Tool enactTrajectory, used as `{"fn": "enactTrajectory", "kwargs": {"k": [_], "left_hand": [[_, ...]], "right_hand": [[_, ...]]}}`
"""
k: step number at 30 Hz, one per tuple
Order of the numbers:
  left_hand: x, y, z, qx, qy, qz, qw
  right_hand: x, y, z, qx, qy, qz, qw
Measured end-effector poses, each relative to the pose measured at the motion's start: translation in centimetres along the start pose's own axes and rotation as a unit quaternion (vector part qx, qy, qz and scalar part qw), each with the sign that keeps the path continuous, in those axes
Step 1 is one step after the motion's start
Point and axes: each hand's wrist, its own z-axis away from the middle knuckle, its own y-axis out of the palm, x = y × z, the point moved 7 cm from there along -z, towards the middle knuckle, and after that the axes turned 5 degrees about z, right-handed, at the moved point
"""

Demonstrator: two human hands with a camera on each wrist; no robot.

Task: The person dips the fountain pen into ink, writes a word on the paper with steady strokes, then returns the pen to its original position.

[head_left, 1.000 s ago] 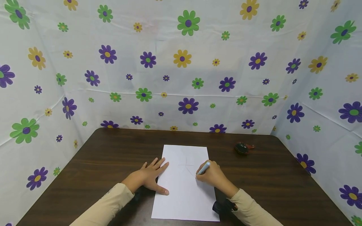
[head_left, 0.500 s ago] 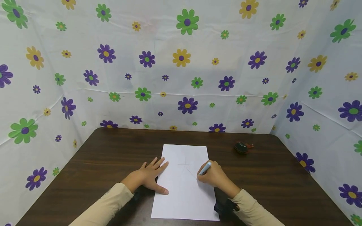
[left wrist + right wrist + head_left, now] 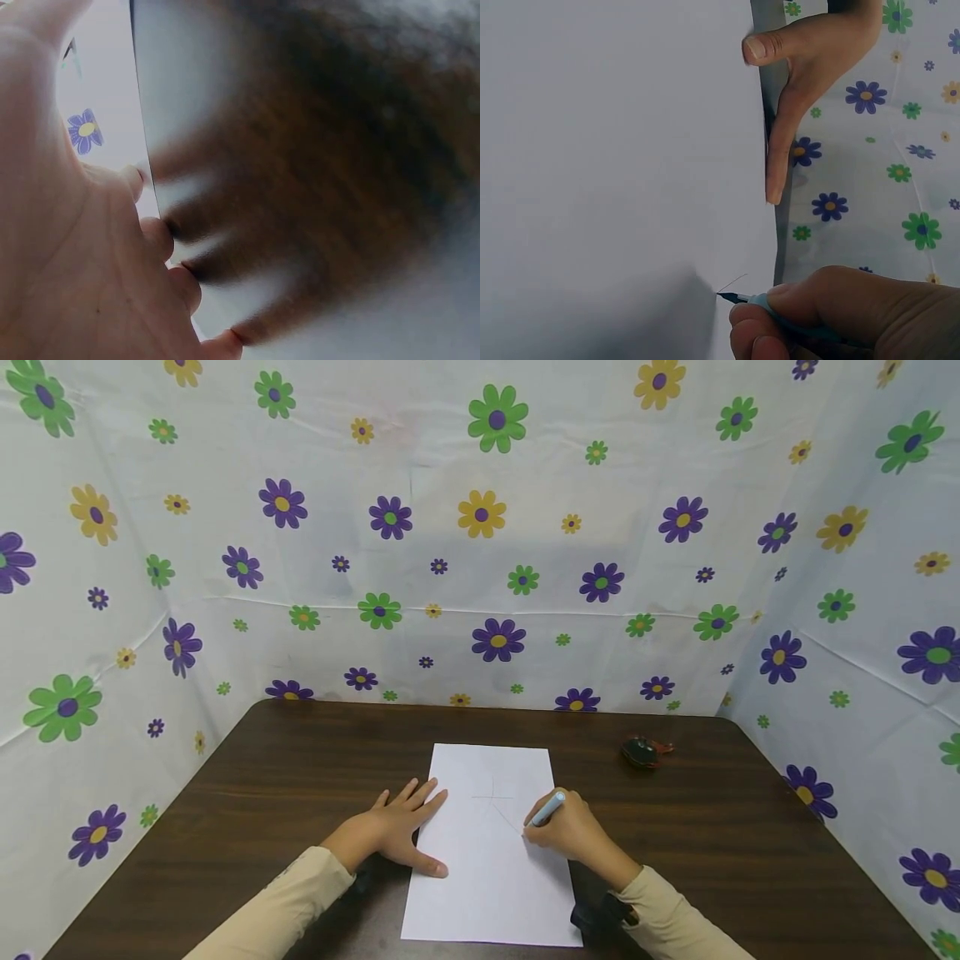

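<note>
A white sheet of paper lies on the dark wooden table, bearing a thin cross and a slanting line below it. My right hand pinches a light blue pen, its dark tip at the end of the slanting line in the right wrist view. My left hand rests with spread fingers at the paper's left edge, thumb and fingertips on the sheet. In the left wrist view the palm fills the left side, fingertips down at the surface.
A small dark object with a reddish end lies on the table at the back right. White cloth with printed flowers hangs behind the table and along both sides.
My right hand and the pen have shifted slightly right and down, and the slanting line reaches a little further. The left hand keeps its place.
</note>
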Motion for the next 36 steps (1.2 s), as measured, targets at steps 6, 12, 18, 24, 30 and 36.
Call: {"fn": "enactTrajectory", "kwargs": {"k": [6, 12, 18, 24, 30, 36], "left_hand": [[-0.1, -0.1, 0.1, 0.0, 0.001, -0.001, 1.0], [0.0, 0.0, 0.2, 0.0, 0.001, 0.0, 1.0], [0.1, 0.2, 0.0, 0.0, 0.001, -0.007, 1.0], [0.2, 0.0, -0.2, -0.001, -0.003, -0.011, 0.9999], [0.0, -0.1, 0.0, 0.0, -0.002, -0.011, 0.9999], [-0.1, -0.1, 0.1, -0.002, 0.0, -0.013, 0.9999]], "right_hand": [[-0.7, -0.1, -0.7, 0.002, -0.005, -0.041, 0.999], [-1.1, -0.8, -1.8, 0.004, 0.001, -0.125, 0.992], [-1.9, -2.2, -2.5, -0.012, -0.002, -0.16, 0.987], [-3.4, -3.8, -3.1, -0.034, -0.01, -0.18, 0.983], [-6.1, -5.7, -3.4, -0.039, -0.04, -0.173, 0.983], [-8.8, -8.6, -2.3, -0.091, -0.031, -0.095, 0.991]]}}
